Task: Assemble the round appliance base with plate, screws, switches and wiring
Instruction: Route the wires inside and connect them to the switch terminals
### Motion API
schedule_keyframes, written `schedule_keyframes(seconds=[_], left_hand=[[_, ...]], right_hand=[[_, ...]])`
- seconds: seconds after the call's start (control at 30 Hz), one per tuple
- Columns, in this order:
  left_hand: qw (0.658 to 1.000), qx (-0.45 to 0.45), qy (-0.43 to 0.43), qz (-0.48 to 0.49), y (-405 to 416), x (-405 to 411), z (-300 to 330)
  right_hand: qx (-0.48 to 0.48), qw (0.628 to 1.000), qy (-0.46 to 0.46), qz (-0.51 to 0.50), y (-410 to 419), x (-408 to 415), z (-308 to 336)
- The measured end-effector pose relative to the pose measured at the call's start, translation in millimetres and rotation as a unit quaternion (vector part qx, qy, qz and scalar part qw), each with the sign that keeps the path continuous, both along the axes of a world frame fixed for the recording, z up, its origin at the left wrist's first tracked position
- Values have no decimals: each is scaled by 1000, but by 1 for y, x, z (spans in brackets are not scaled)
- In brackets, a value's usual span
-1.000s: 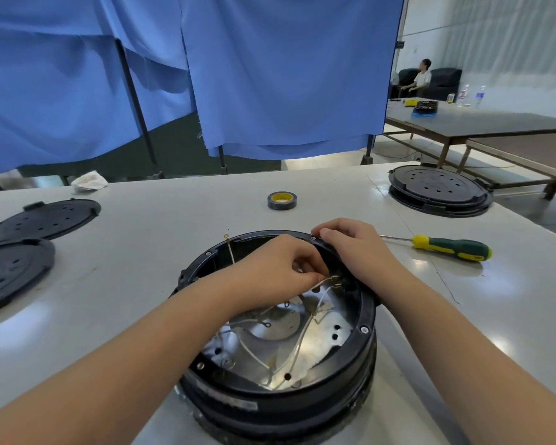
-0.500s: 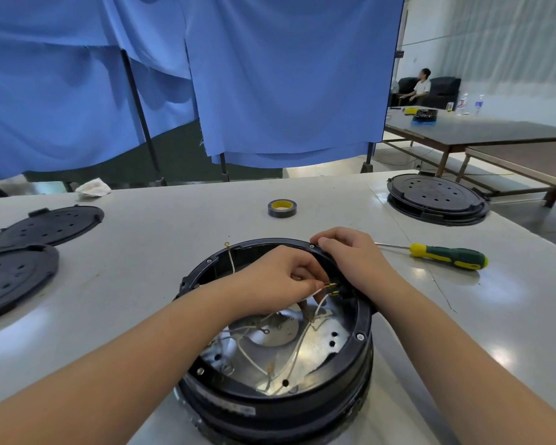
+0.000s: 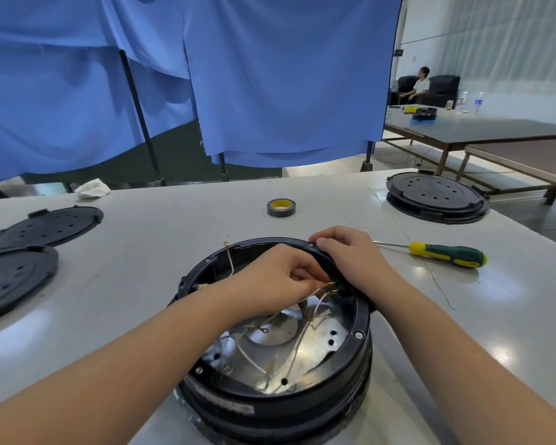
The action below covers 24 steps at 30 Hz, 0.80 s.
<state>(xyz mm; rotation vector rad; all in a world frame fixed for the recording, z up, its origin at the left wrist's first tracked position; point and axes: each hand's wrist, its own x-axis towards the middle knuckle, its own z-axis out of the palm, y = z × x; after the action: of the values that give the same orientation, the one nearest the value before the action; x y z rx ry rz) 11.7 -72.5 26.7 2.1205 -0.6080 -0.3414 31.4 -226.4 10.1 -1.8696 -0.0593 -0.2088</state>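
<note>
A round black appliance base stands in front of me on the white table. Inside it lies a shiny metal plate crossed by white wires with brass terminals. My left hand reaches inside the ring and pinches a wire with a brass terminal near the far right wall. My right hand grips the base's far right rim, fingers curled over its edge. One loose wire with a ring terminal sticks up at the far left rim.
A green-and-yellow screwdriver lies right of the base. A roll of black tape sits beyond it. Black round covers lie at left, another base at far right. Blue curtains hang behind; a person sits far off.
My left hand has shifted slightly lower and rightward inside the base, bringing the wire terminal close to the right wall. My right hand stays on the rim.
</note>
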Motion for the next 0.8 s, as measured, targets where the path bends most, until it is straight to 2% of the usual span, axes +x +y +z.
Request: schedule_keyframes(seconds=[0.43,0.8], left_hand=[[999,40,-15,-26,-2,8,5],[998,35,-37,-27,-3,8,8]], right_hand=[[14,1000,12,2,0,-1,-1],[9,999,30,19,3,2,0]])
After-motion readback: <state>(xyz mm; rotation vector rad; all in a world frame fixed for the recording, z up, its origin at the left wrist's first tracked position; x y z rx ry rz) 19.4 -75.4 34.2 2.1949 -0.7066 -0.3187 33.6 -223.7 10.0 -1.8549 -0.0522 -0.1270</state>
